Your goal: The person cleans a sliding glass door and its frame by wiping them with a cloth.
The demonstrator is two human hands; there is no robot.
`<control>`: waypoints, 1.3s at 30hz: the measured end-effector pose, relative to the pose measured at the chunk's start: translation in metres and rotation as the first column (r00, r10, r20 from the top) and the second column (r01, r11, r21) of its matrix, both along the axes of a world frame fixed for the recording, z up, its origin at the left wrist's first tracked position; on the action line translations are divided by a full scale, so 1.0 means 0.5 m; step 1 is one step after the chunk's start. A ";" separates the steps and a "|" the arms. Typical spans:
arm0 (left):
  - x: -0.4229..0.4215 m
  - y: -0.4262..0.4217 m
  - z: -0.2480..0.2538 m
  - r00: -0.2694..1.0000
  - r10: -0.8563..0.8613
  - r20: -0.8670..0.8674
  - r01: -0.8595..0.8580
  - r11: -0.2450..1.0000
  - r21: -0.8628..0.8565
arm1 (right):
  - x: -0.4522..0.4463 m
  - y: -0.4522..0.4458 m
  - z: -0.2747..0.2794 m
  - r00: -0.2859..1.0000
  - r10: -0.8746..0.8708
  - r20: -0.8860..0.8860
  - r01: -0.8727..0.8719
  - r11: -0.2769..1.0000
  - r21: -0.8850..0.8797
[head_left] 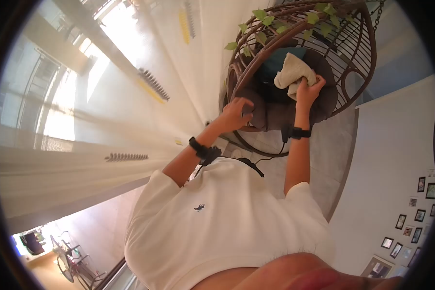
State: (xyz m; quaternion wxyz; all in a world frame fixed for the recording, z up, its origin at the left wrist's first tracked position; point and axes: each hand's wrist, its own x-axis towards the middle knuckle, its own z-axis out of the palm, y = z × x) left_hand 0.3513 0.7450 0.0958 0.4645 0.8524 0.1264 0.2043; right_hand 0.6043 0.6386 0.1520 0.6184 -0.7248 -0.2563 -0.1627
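A crumpled beige cloth (pixel 295 71) hangs from my right hand (pixel 310 91), whose fingers are closed round its lower right part. Beneath the cloth is the seat of a brown hanging wicker chair (pixel 242 72) with a dark cushion (pixel 324 67). A teal item (pixel 281 59) lies on the seat behind the cloth, partly hidden by it. My left hand (pixel 236 116) is at the chair's front left edge, beside the cushion, fingers curved and apart with nothing in them. Whether it touches the cushion I cannot tell.
Green leaves (pixel 312 18) twine over the chair's frame, and a chain (pixel 378 17) runs up at its right. A sheer curtain (pixel 174 96) hangs close on the left. Small picture frames (pixel 401 221) cover the wall on the right. A cable (pixel 274 156) runs between my wrist bands.
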 end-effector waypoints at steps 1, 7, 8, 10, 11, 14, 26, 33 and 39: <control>0.043 0.027 0.013 1.000 0.017 0.003 -0.016 0.999 -0.032 | 0.019 0.005 0.030 1.000 -0.012 -0.001 0.012 1.000 0.015; 0.274 0.189 -0.006 0.987 0.140 0.077 -0.139 0.990 -0.020 | 0.153 0.072 0.122 0.924 0.003 0.383 0.014 0.999 -0.040; 0.298 0.207 -0.005 0.988 0.136 0.074 -0.135 0.991 -0.016 | 0.165 0.099 0.127 0.882 0.040 0.469 -0.003 0.997 -0.080; 0.338 0.238 -0.008 0.970 0.222 0.103 -0.231 0.969 0.086 | 0.183 0.154 0.126 0.833 0.078 0.548 -0.015 0.993 -0.119; 0.360 0.248 -0.010 0.970 0.222 0.098 -0.230 0.969 0.089 | 0.187 0.180 0.117 0.801 0.172 0.573 -0.041 0.972 -0.233; 0.399 0.250 -0.028 0.939 0.307 0.157 -0.310 0.951 -0.005 | 0.150 0.236 0.046 0.776 0.267 0.572 -0.070 0.937 -0.343; 0.423 0.297 -0.192 0.969 0.241 0.060 -0.248 0.947 0.202 | 0.065 0.271 -0.080 0.874 0.384 0.299 -0.213 0.854 -0.474; 0.439 0.299 -0.214 0.939 0.321 0.123 -0.340 0.921 0.191 | 0.060 0.287 -0.045 0.975 0.179 0.133 -0.116 0.915 -0.386; 0.452 0.346 -0.226 0.984 0.174 0.021 -0.168 0.971 -0.170 | -0.021 0.157 -0.192 0.941 0.129 -0.313 -0.219 0.937 -0.271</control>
